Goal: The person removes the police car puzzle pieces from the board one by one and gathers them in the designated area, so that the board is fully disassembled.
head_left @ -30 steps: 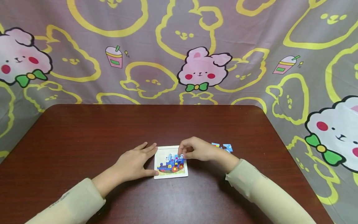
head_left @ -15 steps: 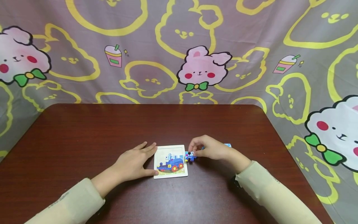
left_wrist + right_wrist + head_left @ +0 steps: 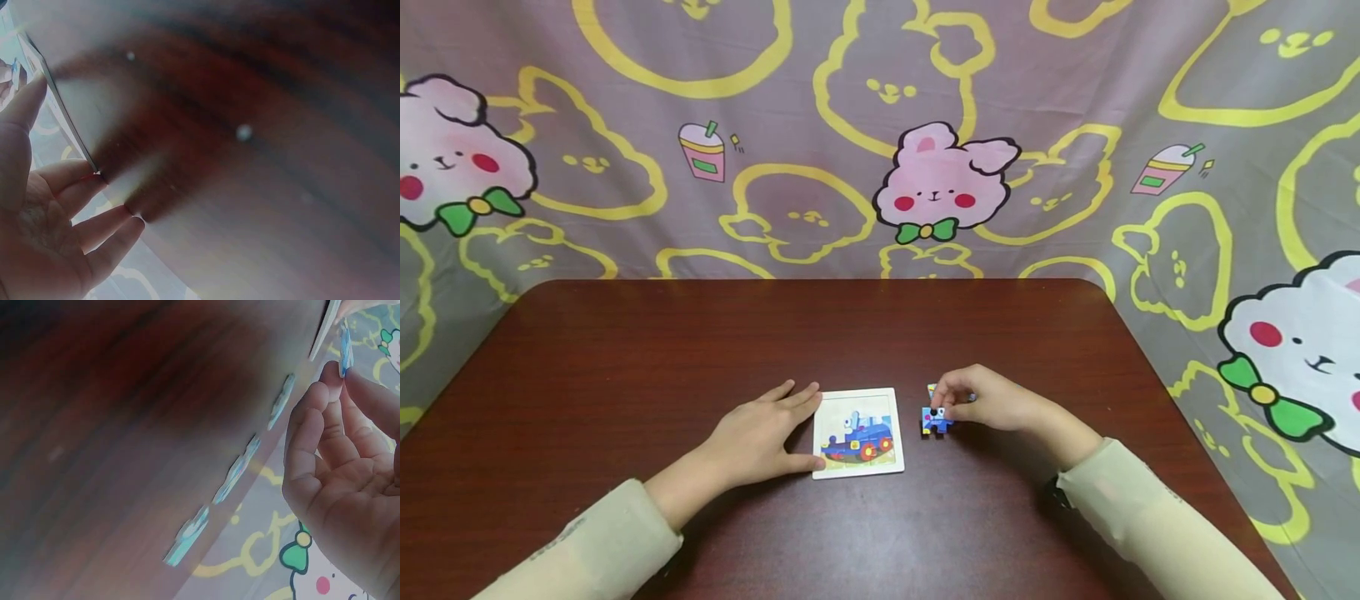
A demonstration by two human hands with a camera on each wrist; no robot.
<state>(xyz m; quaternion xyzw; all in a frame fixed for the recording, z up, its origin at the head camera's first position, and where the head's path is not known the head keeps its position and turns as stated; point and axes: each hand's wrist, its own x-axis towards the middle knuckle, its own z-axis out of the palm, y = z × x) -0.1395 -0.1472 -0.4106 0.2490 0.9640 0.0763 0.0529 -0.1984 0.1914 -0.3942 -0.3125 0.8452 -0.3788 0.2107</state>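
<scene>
A square white-rimmed jigsaw tray [image 3: 859, 475] lies on the table, its lower part filled with a blue train picture and its upper part pale. My left hand [image 3: 752, 437] rests along the tray's left side, fingers extended at the far corner and thumb at the near one. Right of the tray, my right hand [image 3: 992, 402] pinches a blue jigsaw piece [image 3: 936, 423] between thumb and fingertip. The right wrist view shows this piece [image 3: 346, 351] edge-on, above the table. Just behind it in the head view, a loose jigsaw piece [image 3: 932, 388] is partly covered by the fingers.
In the right wrist view three loose pieces lie in a row: one nearest the tray [image 3: 282, 401], a middle piece [image 3: 237, 469] and a far piece [image 3: 187, 536]. A cartoon-printed curtain [image 3: 805, 125] hangs behind the dark brown table [image 3: 700, 350].
My right hand has drawn back to the right, taking the blue jigsaw piece from over the tray to beside it. My left hand stays at the tray.
</scene>
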